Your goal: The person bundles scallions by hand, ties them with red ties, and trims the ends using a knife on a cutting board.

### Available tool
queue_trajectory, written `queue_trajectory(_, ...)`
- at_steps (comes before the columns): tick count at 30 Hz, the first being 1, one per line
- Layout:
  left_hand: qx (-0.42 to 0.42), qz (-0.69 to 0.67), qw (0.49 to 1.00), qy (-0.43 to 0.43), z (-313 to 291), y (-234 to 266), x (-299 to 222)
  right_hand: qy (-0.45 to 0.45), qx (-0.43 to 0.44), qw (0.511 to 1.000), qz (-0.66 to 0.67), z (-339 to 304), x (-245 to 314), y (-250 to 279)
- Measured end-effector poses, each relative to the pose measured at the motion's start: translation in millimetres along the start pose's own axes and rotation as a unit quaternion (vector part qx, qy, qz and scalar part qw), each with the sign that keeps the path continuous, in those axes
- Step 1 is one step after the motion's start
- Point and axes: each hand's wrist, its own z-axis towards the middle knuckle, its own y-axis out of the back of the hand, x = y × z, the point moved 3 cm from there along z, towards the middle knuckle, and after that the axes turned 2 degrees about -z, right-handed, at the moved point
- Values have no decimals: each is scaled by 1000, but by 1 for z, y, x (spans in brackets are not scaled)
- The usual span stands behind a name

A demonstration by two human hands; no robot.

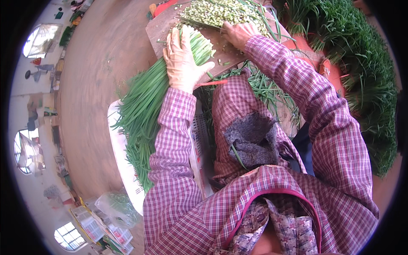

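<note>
A thick bundle of garlic chives (146, 93) lies slanted, its pale cut ends (202, 44) on a wooden cutting board (221, 53). My left hand (180, 59), in a pale glove, rests flat on the bundle near those ends, fingers stretched and thumb spread wide. Bare, my right hand (242, 34) is closed round a knife; its handle is hidden in the fist. The dark knife blade (204, 24) points left, between the bundle's ends and a heap of chopped pieces (225, 12) at the board's far side.
Below the bundle's leafy end stands a white plastic basket (121, 157). Loose green stalks (272, 91) lie under the board on the right. Many more bundles of chives (361, 76) are piled along the right. A clear plastic bag (119, 208) sits on the floor at lower left.
</note>
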Motion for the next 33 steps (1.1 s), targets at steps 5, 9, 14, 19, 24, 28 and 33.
queue_trajectory(5, -69, -194, 978, -19, -84, 41, -31, 56, -128, 987, -73, -11, 26, 77)
queue_trajectory(9, 48, -255, 960, 105, -147, 8, -41, 247, -168, 952, -64, 0, 131, 100)
queue_trajectory(14, 124, -389, 886, 220, -188, -7, -37, 308, -69, 935, -159, 30, 212, 38)
queue_trajectory(19, 116, -560, 729, 376, -219, -1, -16, 300, -32, 949, -89, 36, 221, 49)
queue_trajectory(24, 11, -700, 613, 366, -201, 35, 2, 192, 17, 972, 133, 8, 203, 86)
queue_trajectory(28, -56, -740, 596, 305, -192, 50, 44, 153, 80, 904, 391, -22, 187, 96)
queue_trajectory(33, -143, -802, 555, 167, -141, 117, 52, 99, 198, 676, 703, -86, 200, 86)
